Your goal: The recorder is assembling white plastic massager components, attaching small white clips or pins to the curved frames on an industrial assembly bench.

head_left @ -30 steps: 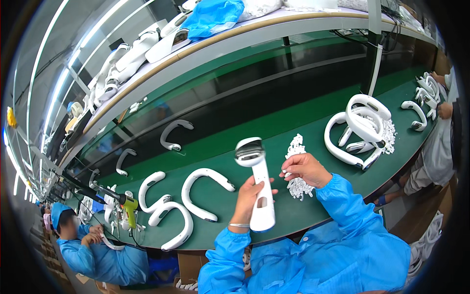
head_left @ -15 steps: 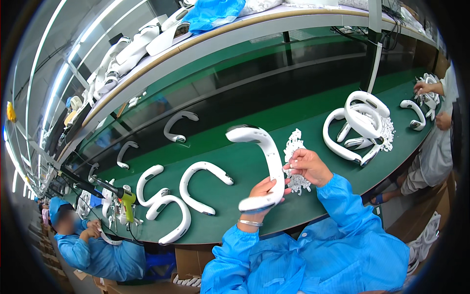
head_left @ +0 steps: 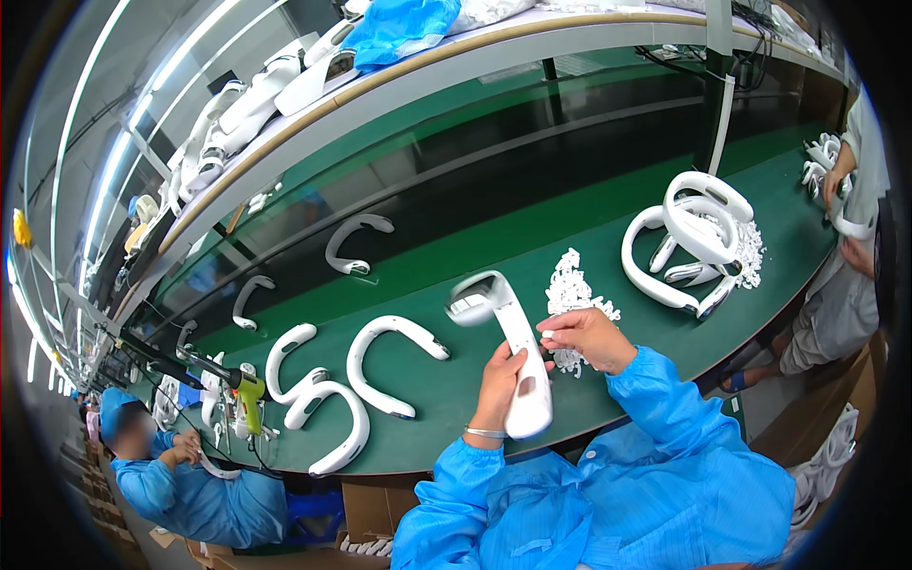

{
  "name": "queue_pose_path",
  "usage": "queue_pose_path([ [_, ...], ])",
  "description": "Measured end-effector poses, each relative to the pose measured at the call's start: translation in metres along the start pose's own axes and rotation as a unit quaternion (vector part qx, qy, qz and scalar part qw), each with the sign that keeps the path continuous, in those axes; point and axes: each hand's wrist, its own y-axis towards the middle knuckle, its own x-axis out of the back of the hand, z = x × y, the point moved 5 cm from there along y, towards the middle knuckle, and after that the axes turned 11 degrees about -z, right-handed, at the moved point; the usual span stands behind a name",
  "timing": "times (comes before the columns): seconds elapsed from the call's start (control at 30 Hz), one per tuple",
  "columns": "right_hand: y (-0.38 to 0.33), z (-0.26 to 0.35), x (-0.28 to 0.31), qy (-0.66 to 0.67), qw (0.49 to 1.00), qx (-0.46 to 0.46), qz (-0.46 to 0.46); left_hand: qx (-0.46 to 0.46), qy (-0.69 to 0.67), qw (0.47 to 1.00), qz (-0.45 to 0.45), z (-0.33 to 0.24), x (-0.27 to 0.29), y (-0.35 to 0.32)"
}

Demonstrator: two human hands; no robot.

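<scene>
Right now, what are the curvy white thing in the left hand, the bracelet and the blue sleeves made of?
Curved white casing: probably hard plastic, smooth and satiny, going by its soft highlights. Bracelet: likely polished metal, from its silvery gleam. Blue sleeves: thin fabric, perhaps synthetic, slightly shiny, with crinkled folds.

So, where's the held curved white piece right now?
In the head view, the curved white piece is just right of centre, held by the left hand, with the right hand and a pile of small white parts to its right.

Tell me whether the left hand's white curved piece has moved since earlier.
Yes: against the heap of small white parts, the lower end of the white curved piece has swung right.
</scene>
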Motion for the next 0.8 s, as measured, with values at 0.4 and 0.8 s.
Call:
queue_pose_path([
  [0.4,-0.038,0.023,-0.025,-0.123,0.958,0.259,-0.022,-0.195,0.084,0.974,-0.074,0.011,-0.031,-0.030],
  [0.8,-0.084,0.031,-0.040,-0.407,0.818,0.387,-0.125,-0.369,0.206,0.902,-0.087,0.001,-0.033,-0.061],
])
